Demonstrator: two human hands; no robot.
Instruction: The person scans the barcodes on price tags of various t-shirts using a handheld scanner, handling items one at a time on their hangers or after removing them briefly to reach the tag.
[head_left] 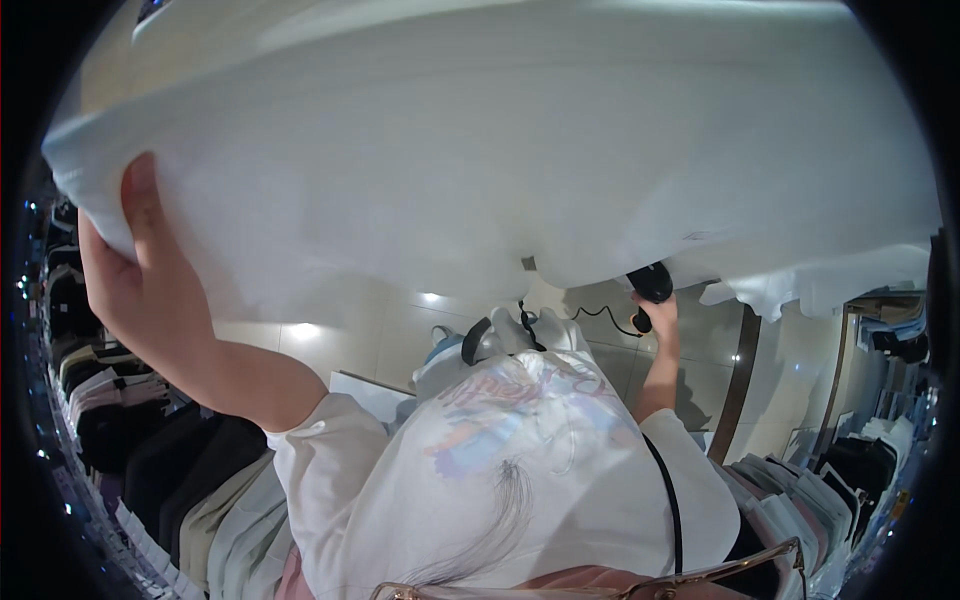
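A wide sheet of white cloth (450, 170) spreads across the upper view, its lower edge rumpled at the right. At its left edge my left hand (145, 260) grips it, thumb in front and the other fingers tucked behind. Lower down on the right, my right hand (655, 312) is closed around the handle of a black corded handheld device (652, 282). The rounded black head of this device is at the cloth's lower edge; whether it touches cannot be told. A thin wavy black cord (597, 312) trails left from it. A small grey tab (528, 263) shows on the cloth's lower edge.
Folded and hanging clothes (190, 480) line the left side, dark and pale. More clothes (800, 500) are at the lower right, beside shelves (885, 320) with garments. Below the cloth lies a shiny tiled floor (340, 340) with a dark brown strip (735, 385).
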